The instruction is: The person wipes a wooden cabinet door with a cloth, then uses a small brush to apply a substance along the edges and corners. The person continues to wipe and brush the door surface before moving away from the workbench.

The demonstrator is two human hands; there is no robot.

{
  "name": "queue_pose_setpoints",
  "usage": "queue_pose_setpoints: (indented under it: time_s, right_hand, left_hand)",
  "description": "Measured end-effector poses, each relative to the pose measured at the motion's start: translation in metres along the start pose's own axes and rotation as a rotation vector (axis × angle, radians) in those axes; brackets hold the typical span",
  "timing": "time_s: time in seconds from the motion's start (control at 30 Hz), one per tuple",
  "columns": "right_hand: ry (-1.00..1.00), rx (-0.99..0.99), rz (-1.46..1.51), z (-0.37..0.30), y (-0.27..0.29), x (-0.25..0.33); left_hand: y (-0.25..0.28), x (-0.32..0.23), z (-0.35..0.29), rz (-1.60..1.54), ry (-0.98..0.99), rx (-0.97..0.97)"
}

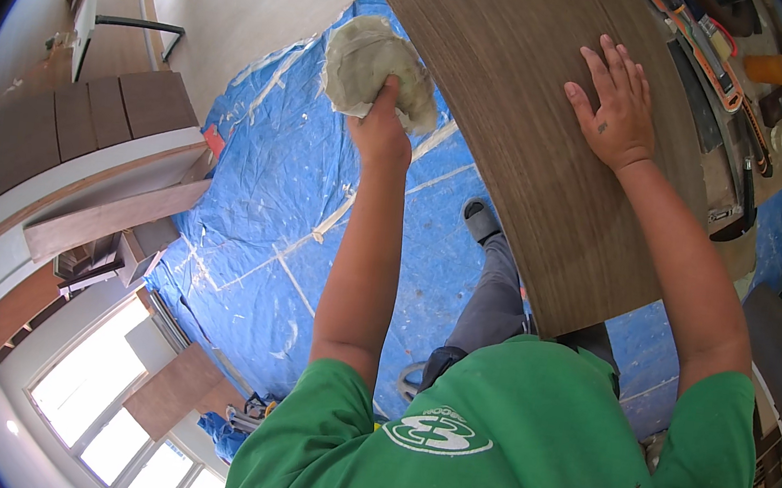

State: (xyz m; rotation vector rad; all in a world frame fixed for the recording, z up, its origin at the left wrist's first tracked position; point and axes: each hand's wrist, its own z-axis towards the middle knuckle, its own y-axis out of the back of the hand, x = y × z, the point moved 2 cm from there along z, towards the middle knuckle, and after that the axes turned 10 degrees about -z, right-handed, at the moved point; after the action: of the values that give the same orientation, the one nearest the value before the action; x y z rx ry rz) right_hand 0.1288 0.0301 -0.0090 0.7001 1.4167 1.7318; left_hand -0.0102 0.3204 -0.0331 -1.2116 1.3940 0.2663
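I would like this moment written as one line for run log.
left hand: holds cloth over blue sheet | right hand: open, palm down on board | right of board: tools, orange bottle

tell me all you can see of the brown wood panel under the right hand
The panel is long and brown, with wood-like grain along its length and a smooth-looking face. It lies flat, its far end running past the picture's top. Its long edges look curved, perhaps from the lens. The right hand rests on it, palm down, fingers spread.
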Motion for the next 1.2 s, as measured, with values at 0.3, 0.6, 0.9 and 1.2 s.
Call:
queue_pose_setpoints:
  time_s: [0.3, 0.6, 0.9, 1.2]
  right_hand:
    - [-0.005, 0.007, -0.004, 0.0, -0.001, -0.001]
    - [-0.013, 0.018, 0.007, -0.001, -0.002, -0.002]
    - [-0.011, 0.01, 0.005, -0.002, -0.003, -0.002]
    - [-0.01, 0.016, -0.004, -0.001, -0.001, -0.002]
  left_hand:
    - [-0.017, 0.013, 0.007, -0.065, 0.035, -0.038]
    - [-0.021, 0.012, 0.029, -0.029, -0.025, -0.022]
    - [-0.039, 0.018, 0.031, 0.158, -0.094, -0.085]
    - [-0.03, 0.026, 0.011, 0.19, -0.103, -0.014]
